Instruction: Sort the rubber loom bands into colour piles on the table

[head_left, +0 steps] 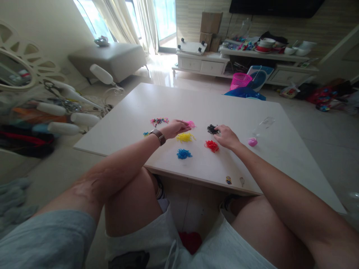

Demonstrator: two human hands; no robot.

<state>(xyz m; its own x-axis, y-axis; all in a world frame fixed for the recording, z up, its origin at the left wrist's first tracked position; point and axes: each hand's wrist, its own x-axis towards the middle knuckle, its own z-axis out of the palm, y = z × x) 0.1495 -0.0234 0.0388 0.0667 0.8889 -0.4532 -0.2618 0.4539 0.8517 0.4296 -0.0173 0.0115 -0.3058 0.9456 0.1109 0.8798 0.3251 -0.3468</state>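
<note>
On the white table [117, 112] lie small piles of what look like little rubber bands, sorted by colour. My left hand [176, 128], with a brown-strapped watch [158, 137] at the wrist, reaches palm down to the pink pile [191, 124], fingers stretched out and partly covering it. My right hand [226, 137] is at the black pile [212, 129]; its fingertips touch the pile's right edge, fingers apart. Nearer to me are a yellow pile [185, 138], a red pile [212, 146] and a blue pile [184, 154]. A mixed-colour pile [159, 121] lies beyond my left wrist.
Right of my right hand are a pink-purple object [252, 142] and a clear plastic container [265, 125]. A small yellow-and-blue figure [228, 180] lies by the front edge. A lamp with white shades [84, 119] stands left of the table, a pink basket [240, 80] behind it.
</note>
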